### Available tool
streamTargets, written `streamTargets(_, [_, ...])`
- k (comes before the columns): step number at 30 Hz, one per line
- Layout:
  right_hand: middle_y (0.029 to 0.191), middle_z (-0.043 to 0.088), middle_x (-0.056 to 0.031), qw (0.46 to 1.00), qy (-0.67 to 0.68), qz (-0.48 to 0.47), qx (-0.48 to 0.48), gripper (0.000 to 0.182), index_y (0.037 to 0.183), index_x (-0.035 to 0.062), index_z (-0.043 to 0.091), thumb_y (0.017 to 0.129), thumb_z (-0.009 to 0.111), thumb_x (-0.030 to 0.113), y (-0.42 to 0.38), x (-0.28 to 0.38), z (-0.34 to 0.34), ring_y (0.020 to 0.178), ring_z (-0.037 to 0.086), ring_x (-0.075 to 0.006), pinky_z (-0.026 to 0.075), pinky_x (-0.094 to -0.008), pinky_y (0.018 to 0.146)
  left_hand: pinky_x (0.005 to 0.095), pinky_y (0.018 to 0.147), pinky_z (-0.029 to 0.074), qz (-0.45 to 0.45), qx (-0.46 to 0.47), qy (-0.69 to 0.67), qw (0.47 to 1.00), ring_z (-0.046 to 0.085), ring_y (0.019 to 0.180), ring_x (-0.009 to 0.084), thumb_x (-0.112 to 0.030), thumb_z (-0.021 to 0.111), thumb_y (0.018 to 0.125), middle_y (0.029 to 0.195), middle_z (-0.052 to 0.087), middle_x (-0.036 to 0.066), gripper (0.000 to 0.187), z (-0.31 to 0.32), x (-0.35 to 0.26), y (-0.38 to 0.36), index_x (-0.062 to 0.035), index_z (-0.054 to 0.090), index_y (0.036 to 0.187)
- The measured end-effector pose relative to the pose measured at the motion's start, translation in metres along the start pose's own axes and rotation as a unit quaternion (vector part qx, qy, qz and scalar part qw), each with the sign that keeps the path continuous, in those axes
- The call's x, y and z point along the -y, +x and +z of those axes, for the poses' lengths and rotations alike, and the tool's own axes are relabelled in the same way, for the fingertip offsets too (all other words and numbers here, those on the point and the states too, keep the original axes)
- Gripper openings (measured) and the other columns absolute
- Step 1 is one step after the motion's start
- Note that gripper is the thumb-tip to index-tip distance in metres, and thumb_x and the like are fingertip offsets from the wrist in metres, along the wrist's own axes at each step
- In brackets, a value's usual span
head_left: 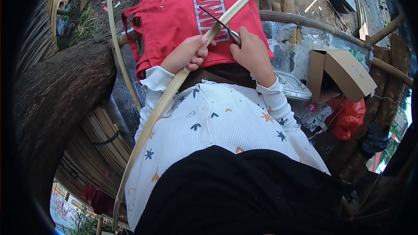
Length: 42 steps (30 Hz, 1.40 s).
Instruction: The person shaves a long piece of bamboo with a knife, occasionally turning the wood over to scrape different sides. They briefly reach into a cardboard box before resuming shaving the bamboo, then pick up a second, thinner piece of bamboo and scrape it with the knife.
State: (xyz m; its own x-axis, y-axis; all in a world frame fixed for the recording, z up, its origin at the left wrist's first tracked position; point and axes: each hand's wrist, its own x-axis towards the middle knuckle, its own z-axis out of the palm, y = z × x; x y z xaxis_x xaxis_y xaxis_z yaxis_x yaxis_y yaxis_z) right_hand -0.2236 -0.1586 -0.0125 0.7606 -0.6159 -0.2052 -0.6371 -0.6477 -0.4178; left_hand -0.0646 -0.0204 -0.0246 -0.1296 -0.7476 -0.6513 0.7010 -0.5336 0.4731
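Note:
A long, pale bamboo strip (pixel 162 104) runs diagonally across my body, from the lower left to the top right. My left hand (pixel 190 53) is closed around it near the middle. In my right hand (pixel 252 54) is a knife (pixel 234 36), its handle mostly hidden by the fingers. The thin dark blade lies across the strip just beyond my left hand, its tip pointing up and left. Under both hands a red tote bag (pixel 174 21) with white lettering is spread over my lap.
An open cardboard box (pixel 348 72), a clear-lidded container (pixel 291 86) and a red plastic bag (pixel 349 117) sit at the right. A thick dark trunk (pixel 65 87) and bundled strips (pixel 106 135) are at the left. A bamboo pole (pixel 313 22) crosses beyond my lap.

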Motion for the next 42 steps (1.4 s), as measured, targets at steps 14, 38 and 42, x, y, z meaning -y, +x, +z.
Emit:
streamTargets(14, [0.064, 0.06, -0.0177, 0.991, -0.111, -0.01, -0.078, 0.025, 0.077, 0.0031, 0.053, 0.076, 0.065, 0.025, 0.031, -0.061, -0.004, 0.061, 0.061, -0.0358, 0.049, -0.044, 0.056, 0.0177, 0.039, 0.031, 0.032, -0.137, 0.298, 0.944, 0.033, 0.046, 0.0028, -0.029, 0.034, 0.098, 0.066, 0.037, -0.005, 0.026, 0.029, -0.003, -0.004, -0.0101, 0.05, 0.106])
streamTargets(38, [0.061, 0.059, -0.0152, 0.983, -0.14, -0.085, -0.079, 0.024, 0.08, 0.0044, 0.049, 0.08, 0.063, 0.024, 0.045, -0.078, 0.001, 0.059, 0.062, -0.0326, 0.049, -0.0421, 0.052, 0.0167, 0.035, 0.028, 0.003, -0.103, 0.214, 0.971, 0.03, 0.043, 0.0014, -0.029, 0.033, 0.099, 0.063, 0.032, -0.006, 0.027, 0.021, 0.0, -0.004, -0.0086, 0.048, 0.107])
streamTargets(42, [0.066, 0.061, -0.0158, 0.985, -0.137, -0.05, -0.093, 0.024, 0.084, 0.0046, 0.048, 0.08, 0.062, 0.024, 0.071, -0.099, 0.008, 0.062, 0.062, -0.0335, 0.049, -0.0429, 0.054, 0.0186, 0.038, 0.032, 0.004, -0.097, 0.203, 0.974, 0.033, 0.044, 0.003, -0.027, 0.033, 0.098, 0.063, 0.035, -0.004, 0.025, 0.02, -0.001, -0.001, -0.0079, 0.048, 0.104])
